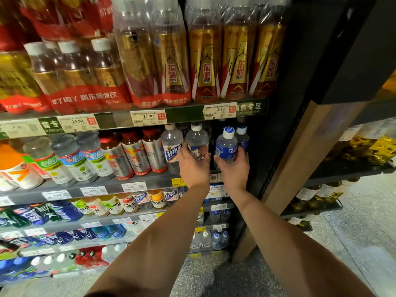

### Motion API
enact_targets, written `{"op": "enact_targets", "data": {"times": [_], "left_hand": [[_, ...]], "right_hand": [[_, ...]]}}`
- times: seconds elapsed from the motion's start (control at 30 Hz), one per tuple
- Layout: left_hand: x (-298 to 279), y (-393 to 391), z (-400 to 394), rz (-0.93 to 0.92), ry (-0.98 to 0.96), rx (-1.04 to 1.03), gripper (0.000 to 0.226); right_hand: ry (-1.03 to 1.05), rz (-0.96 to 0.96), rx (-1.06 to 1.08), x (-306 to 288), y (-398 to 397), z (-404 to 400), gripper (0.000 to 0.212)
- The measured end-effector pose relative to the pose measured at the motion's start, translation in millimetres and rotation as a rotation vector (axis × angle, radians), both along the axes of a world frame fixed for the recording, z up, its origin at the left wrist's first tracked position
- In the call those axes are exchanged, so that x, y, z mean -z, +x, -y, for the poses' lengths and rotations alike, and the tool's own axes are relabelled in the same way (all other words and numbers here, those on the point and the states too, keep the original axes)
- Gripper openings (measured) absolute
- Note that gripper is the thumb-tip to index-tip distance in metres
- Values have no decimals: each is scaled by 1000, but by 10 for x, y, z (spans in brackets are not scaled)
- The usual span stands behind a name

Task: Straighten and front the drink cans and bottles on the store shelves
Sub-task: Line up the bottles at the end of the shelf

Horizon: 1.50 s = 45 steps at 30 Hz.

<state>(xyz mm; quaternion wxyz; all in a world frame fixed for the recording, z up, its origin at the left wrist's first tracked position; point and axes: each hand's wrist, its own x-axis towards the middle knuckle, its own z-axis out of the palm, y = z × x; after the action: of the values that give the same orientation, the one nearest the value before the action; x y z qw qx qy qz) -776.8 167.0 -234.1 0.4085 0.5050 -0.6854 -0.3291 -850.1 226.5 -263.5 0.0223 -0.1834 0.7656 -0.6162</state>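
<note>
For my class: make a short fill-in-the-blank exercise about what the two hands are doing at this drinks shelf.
1. The right hand grips a bottle with a ____ label.
2. The left hand holds a clear bottle with a ____ cap.
3. The price tag above both hands reads ____.

Missing words: blue; white; 4.89

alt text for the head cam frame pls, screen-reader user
A person reaches into a store drink shelf, the left hand gripping a clear bottle and the right hand gripping a blue-labelled bottle. Shrink-wrapped gold bottles stand on the shelf above.
</note>
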Motion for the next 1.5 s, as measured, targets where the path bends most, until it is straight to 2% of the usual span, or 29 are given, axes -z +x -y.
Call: {"op": "enact_targets", "data": {"times": [0.2, 0.6, 0.73, 0.9, 1.07, 1.2, 1.33, 1.5], "left_hand": [[60, -34, 37, -70, -20, -60, 62], [208, -61, 60, -123, -127, -86, 71], [231, -73, 49, -169, -144, -99, 65], [259, -83, 29, -205, -80, -118, 67], [344, -29, 42, -273, 10, -76, 63], [409, 190, -1, -302, 84, -49, 54], [562, 604, -22, -274, 77, -50, 47], [752, 1298, 90, -208, 79, -38, 40]], "right_hand": [[101, -67, 44, -44, 59, 127, 75], [151, -128, 126, 47, 90, 321, 68], [145, -122, 150, 89, 106, 299, 69], [127, -73, 124, 123, 123, 248, 66], [132, -103, 81, 184, 155, 94, 57], [62, -169, 53, 210, 297, 1, 43], [45, -230, -40, 311, 581, -49, 32], [65, -244, -134, 461, 1041, -7, 30]]}}
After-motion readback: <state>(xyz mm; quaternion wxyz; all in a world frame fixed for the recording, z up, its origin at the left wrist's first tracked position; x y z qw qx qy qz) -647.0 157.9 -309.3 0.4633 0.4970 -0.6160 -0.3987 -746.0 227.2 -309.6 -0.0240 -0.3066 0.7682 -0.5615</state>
